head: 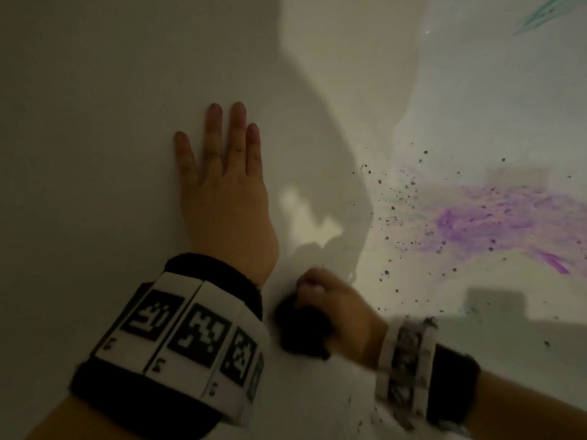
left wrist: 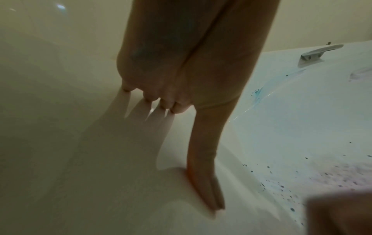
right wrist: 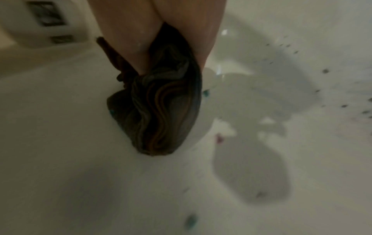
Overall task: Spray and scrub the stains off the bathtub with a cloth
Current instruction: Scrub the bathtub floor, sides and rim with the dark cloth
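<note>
Two hands are down in the white bathtub (head: 95, 122). On the sloping wall, the left hand (head: 222, 192) lies flat, palm against the surface, fingers straight and slightly spread, holding nothing; the left wrist view shows its fingertips (left wrist: 149, 97) and thumb touching the enamel. Just beside that wrist, the right hand (head: 336, 312) is curled tight around a dark cloth (head: 301, 331). In the right wrist view the cloth (right wrist: 161, 103) is bunched into folds, clamped between thumb and fingers, with most of the wad bulging out below the fingertips and pressed against the tub floor. To the right of the cloth, well apart from it, a purple stain (head: 482, 217) spreads over the tub floor, ringed by dark specks (head: 394, 192) that reach nearer to the cloth. A teal streak (head: 540, 14) marks the far upper corner. Both wrists wear black bands (head: 178, 338) with black-and-white coded squares. A pale handle (left wrist: 318, 52) sits on the far tub wall in the left wrist view.
</note>
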A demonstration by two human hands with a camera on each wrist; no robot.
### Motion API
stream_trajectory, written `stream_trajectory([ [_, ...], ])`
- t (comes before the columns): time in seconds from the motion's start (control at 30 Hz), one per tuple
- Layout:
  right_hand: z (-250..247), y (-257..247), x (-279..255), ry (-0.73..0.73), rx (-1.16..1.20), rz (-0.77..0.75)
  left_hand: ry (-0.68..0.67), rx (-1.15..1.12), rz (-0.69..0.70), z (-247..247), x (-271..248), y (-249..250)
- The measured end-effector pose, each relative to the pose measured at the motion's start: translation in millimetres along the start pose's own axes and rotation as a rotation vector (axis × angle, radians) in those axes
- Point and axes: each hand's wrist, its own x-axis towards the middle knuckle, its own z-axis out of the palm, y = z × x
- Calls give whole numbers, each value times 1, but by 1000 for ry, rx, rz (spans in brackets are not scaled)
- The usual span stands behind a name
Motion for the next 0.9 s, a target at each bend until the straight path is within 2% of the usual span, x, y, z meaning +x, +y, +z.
stream_trajectory([
  [0.1,-33,36,28,323,65,102,5,1,-27,0,2,5],
  [0.2,-78,61,55,626,22,383,-6,8,-39,0,1,6],
  [0.27,-115,63,67,752,118,567,-16,24,-37,0,1,4],
  [0.3,-131,59,71,800,207,566,-20,31,-33,0,1,4],
  [0.33,-143,53,74,835,250,506,-27,35,-29,1,1,3],
  [0.4,-154,27,76,892,271,272,-41,44,-22,1,1,4],
  [0.47,-141,1,82,880,336,45,-48,62,-15,1,2,3],
  [0.53,-120,-18,95,812,226,-23,-54,58,-13,3,2,2],
  [0.63,-113,-10,119,924,204,-70,-48,55,-2,5,2,-1],
  [0.67,-118,-1,125,984,211,-54,-44,50,-3,7,3,-1],
  [0.73,-130,22,131,1046,199,99,-42,31,-6,6,3,1],
  [0.9,-144,71,134,1028,196,437,-33,18,-35,5,4,8],
])
